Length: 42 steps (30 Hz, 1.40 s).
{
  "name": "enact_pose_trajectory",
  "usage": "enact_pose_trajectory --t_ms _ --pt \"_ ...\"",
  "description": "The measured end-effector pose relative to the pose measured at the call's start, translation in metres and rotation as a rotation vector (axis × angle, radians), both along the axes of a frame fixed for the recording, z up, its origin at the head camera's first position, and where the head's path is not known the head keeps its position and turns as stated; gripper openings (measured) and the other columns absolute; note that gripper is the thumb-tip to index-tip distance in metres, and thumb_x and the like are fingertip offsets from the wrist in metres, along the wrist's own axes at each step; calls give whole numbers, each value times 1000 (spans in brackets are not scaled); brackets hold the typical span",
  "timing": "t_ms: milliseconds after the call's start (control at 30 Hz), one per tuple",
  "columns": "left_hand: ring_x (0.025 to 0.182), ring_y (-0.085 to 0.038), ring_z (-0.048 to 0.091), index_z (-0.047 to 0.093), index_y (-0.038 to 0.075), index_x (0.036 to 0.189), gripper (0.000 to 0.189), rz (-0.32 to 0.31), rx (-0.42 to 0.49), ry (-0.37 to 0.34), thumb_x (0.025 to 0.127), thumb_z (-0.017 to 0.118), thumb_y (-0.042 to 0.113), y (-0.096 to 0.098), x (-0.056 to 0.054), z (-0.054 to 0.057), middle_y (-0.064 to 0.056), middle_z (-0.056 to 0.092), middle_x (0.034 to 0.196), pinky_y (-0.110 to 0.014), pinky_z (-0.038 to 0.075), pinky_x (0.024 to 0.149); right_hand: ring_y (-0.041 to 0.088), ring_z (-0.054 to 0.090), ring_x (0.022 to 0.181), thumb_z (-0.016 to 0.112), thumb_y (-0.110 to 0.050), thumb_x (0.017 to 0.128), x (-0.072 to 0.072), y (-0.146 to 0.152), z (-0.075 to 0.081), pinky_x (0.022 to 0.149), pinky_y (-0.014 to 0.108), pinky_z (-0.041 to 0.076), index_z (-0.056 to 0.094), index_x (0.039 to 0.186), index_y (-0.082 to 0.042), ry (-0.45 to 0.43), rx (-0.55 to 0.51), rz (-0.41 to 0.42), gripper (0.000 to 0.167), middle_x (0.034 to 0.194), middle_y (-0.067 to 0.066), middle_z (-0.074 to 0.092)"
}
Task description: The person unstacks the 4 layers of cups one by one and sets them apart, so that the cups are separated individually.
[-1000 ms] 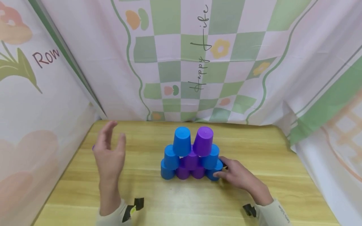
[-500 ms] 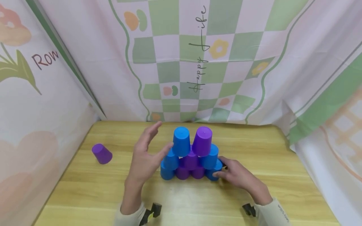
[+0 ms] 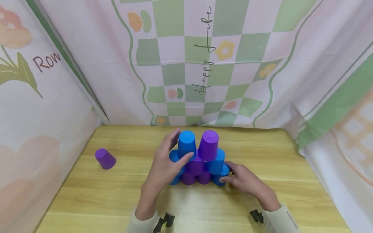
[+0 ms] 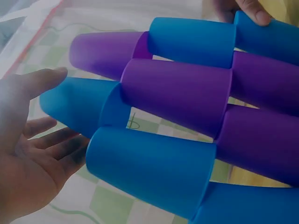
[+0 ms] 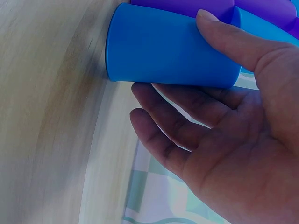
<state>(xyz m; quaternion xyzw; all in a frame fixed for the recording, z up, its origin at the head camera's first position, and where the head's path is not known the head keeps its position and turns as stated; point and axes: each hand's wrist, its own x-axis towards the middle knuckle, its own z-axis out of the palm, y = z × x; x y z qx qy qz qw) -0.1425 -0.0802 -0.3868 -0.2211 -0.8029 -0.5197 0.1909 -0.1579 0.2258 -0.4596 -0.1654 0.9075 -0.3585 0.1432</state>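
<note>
Upside-down blue and purple cups stand in a three-level stack on the table. My left hand (image 3: 166,161) is around the top-level blue cup (image 3: 186,142), thumb at its near side and fingers behind it. In the left wrist view the thumb tip lies at that blue cup's (image 4: 77,105) narrow end. Beside it on the same level stands a purple cup (image 3: 209,145). Low on the right, my right hand (image 3: 244,178) holds the bottom-row end blue cup (image 3: 218,180). The right wrist view has the thumb on this blue cup (image 5: 163,46), fingers along its other side.
A single purple cup (image 3: 105,159) stands upside down on the left of the wooden table (image 3: 102,200). Behind the table hangs a checked curtain (image 3: 175,74), with printed cloth at both sides.
My left hand has come from the left side, near the lone purple cup, to the top-level blue cup, uncovering the lone cup. The right hand has stayed at the bottom-right cup.
</note>
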Motion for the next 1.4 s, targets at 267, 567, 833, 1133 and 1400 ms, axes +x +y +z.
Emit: enact_pose_trajectory --t_ms 267,567,833,1133,1400 --pt "136 -31 61 43 8 158 79 16 -7 -45 90 85 11 4 0 0 -13 59 150 -45 52 112 25 70 108 77 -31 97 -1 -1 -1 89 47 62 63 131 -6 12 -11 11 45 119 9 74" --pt "133 -33 64 44 9 156 76 13 -29 -67 91 83 9 4 -2 -2 -14 60 147 -48 54 111 23 69 106 78 -30 97 -1 -1 0 88 46 62 63 129 -7 6 -3 6 42 118 8 74" --pt "135 -33 62 44 9 156 74 12 -30 -79 92 82 9 4 -2 -2 -15 60 148 -48 52 112 23 69 105 77 -30 97 0 -1 0 88 46 62 63 129 -6 2 -2 9 42 117 8 74" --pt "136 -31 61 44 12 156 73 4 3 -121 93 81 11 3 0 0 -12 60 148 -49 52 113 25 69 107 78 -30 97 0 -1 1 89 47 62 63 129 -6 4 4 5 43 119 9 74" --pt "138 -32 60 44 14 157 73 7 45 -128 94 81 13 -1 0 1 -11 59 149 -51 51 112 25 69 108 78 -30 97 1 -1 1 91 49 61 63 129 -6 -14 11 -11 43 119 9 74"
